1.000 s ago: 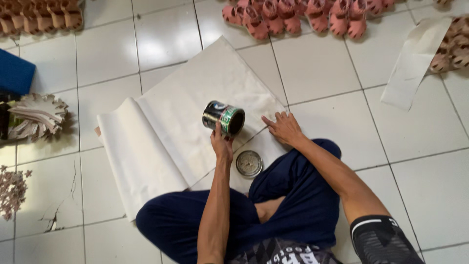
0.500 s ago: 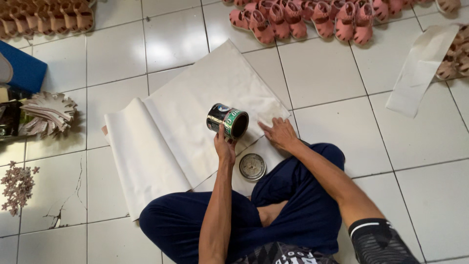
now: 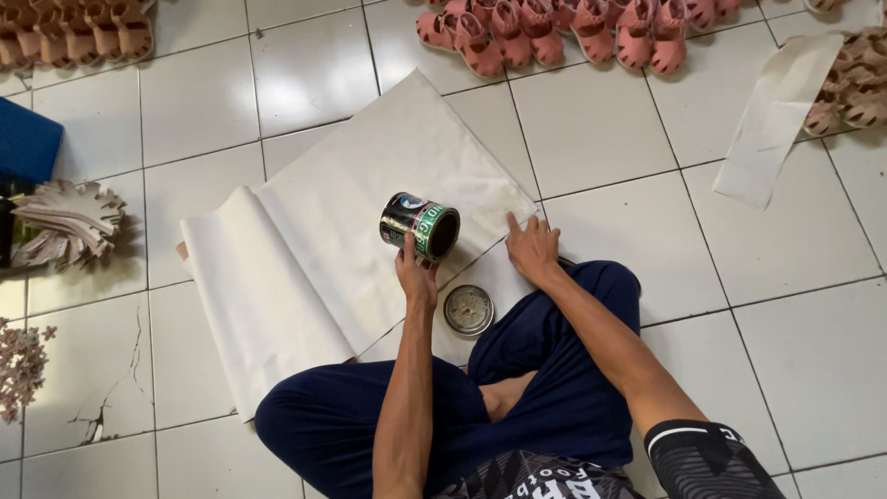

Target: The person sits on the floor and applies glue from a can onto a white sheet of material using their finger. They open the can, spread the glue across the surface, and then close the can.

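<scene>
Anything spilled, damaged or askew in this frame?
Nothing has spilled. The left hand holds the open can tipped on its side over the white paper, its lid lying on the paper below. One floor tile at lower left is cracked. The right hand presses the paper flat.

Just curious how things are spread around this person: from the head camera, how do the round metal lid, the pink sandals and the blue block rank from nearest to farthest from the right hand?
From the right hand:
1. Round metal lid, just below-left, on the paper.
2. Pink sandals, along the top.
3. Blue block, far left edge.
</scene>
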### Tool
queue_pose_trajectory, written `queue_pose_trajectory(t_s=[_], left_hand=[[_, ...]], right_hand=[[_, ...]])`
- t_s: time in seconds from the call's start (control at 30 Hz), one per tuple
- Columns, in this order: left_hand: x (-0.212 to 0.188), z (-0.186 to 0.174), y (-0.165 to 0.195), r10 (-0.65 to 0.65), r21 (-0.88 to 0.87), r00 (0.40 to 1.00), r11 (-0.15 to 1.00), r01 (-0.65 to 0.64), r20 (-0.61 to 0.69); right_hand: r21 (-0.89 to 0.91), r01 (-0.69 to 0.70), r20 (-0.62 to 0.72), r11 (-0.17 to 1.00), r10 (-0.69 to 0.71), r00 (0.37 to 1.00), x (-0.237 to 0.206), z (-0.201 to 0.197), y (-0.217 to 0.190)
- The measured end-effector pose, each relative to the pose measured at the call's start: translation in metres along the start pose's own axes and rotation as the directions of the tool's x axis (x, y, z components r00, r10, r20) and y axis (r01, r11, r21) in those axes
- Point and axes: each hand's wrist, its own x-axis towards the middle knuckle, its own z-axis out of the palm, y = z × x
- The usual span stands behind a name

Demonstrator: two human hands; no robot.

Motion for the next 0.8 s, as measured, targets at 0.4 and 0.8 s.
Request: queue_pose_trajectory(t_s=[0.4,0.8], left_hand=[[-0.003,-0.001,0.0,0.018,0.005,0.999,1.0,-0.018,0.031],[-0.023,0.0,0.021,0.023,-0.02,0.974,1.0,-0.019,0.223]], right_hand=[[0.102,-0.095,0.054,0.99,0.09,0.995,0.034,-0.02,0.015],[0.558,0.143,0.275,0.818,-0.344,0.898,-0.003,-0.076,-0.039]])
